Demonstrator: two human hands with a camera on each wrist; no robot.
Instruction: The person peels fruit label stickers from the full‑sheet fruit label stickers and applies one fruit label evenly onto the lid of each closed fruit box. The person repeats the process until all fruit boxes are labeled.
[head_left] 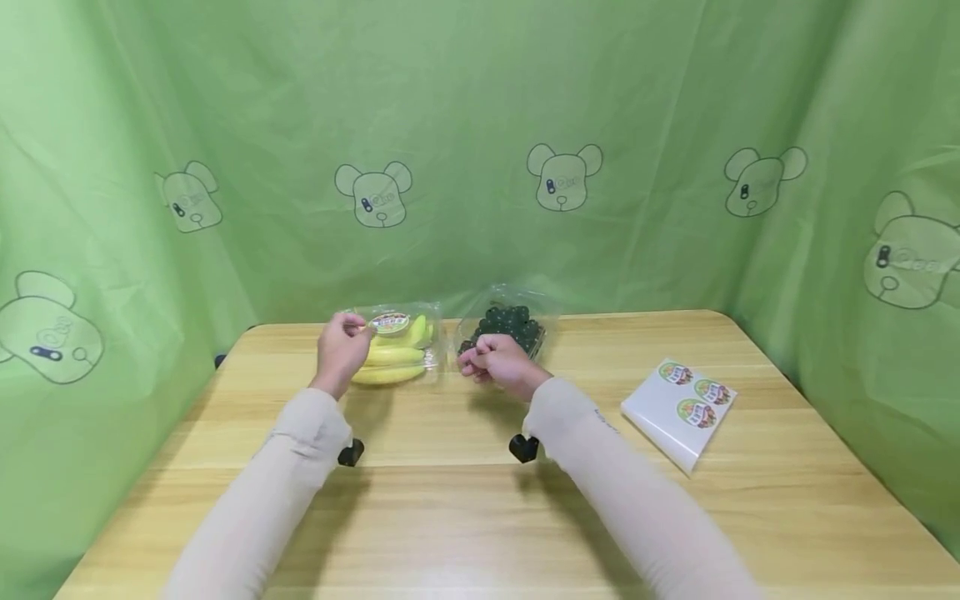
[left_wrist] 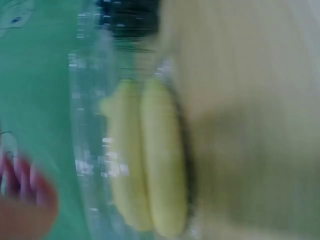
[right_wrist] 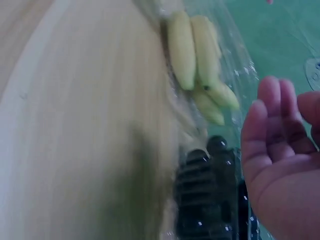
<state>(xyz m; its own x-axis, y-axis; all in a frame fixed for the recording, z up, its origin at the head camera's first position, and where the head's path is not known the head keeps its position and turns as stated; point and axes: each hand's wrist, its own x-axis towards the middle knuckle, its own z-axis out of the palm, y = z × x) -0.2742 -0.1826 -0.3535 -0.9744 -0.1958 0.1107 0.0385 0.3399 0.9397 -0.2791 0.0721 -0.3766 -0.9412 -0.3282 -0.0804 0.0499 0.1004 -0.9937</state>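
White sticker sheet (head_left: pixel 662 412) lies rightward. Our right hand (head_left: pixel 504 364), relaxed and holding nothing, partly hides grapes (head_left: pixel 506 321); whether our left hand (head_left: pixel 342 352) grips the label (head_left: pixel 390 323) above bananas (head_left: pixel 393 357), we can't tell.

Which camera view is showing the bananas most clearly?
The head view: the bananas look sharpest there, inside clear packaging. The left wrist view shows them larger but blurred; the right wrist view also shows them softly, in its upper half.

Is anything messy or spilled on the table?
Nothing looks spilled. Only the sticker sheet sits crooked, slanting against the edges of the table. The bananas and dark grapes look fine.
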